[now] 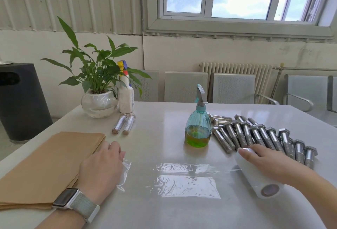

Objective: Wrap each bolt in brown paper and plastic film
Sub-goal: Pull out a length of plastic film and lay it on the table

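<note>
A sheet of clear plastic film (pixel 184 177) lies stretched flat across the white table (pixel 164 119). My left hand (pixel 102 168) holds the film's crumpled free end at the left, fingers curled over it. My right hand (pixel 268 161) rests on top of the white film roll (pixel 255 179) at the right, fingers straight. Several bare steel bolts (pixel 259 135) lie side by side beyond the roll. A stack of brown paper sheets (pixel 45 165) sits under my left wrist. Two wrapped bolts (pixel 124 123) lie near the plant.
A teal spray bottle (pixel 198 126) with green-yellow liquid stands mid-table beside the bolts. A potted plant in a glass bowl (pixel 98 102) and a white spray bottle (pixel 126 95) stand at the back left. Metal chairs (pixel 233 88) line the far side; a dark bin (pixel 20 101) stands left.
</note>
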